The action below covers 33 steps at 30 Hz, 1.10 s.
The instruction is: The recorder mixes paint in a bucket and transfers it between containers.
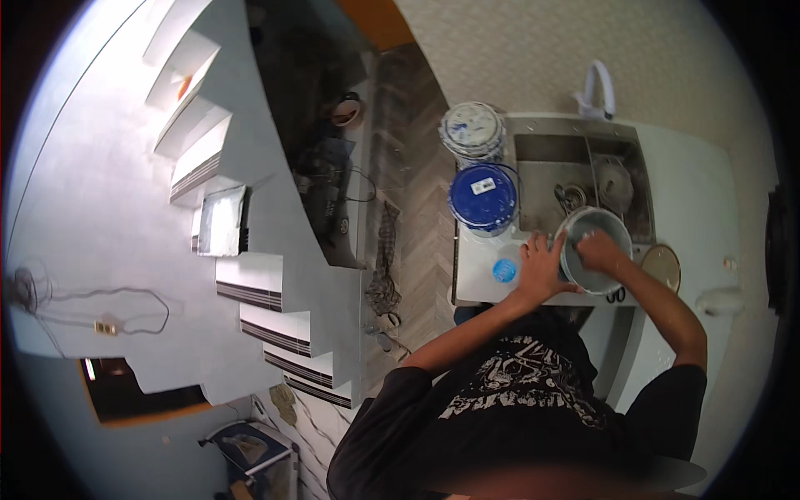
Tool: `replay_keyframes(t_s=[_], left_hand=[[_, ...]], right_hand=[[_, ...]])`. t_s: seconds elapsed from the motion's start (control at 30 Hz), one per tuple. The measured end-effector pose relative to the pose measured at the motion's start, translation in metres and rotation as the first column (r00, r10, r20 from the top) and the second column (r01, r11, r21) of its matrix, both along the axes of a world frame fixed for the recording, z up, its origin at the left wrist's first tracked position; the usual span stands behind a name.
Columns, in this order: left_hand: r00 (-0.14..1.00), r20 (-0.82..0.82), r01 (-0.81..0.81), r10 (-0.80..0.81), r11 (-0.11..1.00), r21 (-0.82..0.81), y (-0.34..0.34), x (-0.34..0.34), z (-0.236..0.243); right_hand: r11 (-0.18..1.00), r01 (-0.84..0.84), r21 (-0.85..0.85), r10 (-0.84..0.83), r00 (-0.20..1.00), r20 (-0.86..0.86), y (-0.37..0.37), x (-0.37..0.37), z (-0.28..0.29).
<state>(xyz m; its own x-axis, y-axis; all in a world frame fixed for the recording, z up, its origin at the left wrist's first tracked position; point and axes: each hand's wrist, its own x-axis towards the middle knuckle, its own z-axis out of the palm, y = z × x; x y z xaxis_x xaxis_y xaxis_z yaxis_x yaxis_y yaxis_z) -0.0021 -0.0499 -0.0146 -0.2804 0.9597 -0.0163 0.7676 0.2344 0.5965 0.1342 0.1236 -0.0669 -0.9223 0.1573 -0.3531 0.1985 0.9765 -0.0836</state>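
A grey-white bucket [613, 223] stands at the front edge of the sink, tilted a little toward me. My left hand [542, 268] grips its left side, thumb and fingers spread along the rim and outer wall. Inside the bucket is my right hand [595, 250], with its fingers curled and slightly blurred; whatever it may hold is hidden. Just left of my left hand, a round blue label [504, 270] shows on the white counter [479, 287]. Black scissor-like handles [616, 295] peek out below the bucket's near rim.
Left of the metal sink [540, 204] stand a blue-lidded bucket [483, 198] and a paint-stained white bucket [472, 129]. The sink holds a metal cup [575, 196] and a pale translucent item [615, 185]. A white faucet [593, 93] rises behind. At right are a round tan lid [662, 267] and a white bottle [718, 302].
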Motion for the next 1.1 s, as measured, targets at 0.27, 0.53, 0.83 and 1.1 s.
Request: replay_keyframes(t_s=[0.27,0.53,0.83,1.1], left_hand=[[0.999,0.027,-0.019,0.019,1.0,0.012,0.004,-0.01,-0.002],[0.999,-0.035,-0.034,0.035,0.999,0.027,0.001,-0.01,-0.013],[0.998,-0.058,-0.009,0.012,0.998,0.059,-0.002,-0.001,-0.018],[0.999,-0.049,-0.002,0.003,1.0,0.021,-0.009,-0.001,-0.011]], right_hand=[[0.999,-0.043,0.022,0.041,0.996,0.079,0.036,0.019,0.018],[0.968,-0.024,-0.249,0.05,0.994,0.099,0.014,0.008,0.006],[0.978,0.021,0.209,-0.046,0.992,0.119,0.023,0.007,0.004],[0.984,0.16,-0.075,-0.135,0.954,0.27,0.018,0.038,0.016]])
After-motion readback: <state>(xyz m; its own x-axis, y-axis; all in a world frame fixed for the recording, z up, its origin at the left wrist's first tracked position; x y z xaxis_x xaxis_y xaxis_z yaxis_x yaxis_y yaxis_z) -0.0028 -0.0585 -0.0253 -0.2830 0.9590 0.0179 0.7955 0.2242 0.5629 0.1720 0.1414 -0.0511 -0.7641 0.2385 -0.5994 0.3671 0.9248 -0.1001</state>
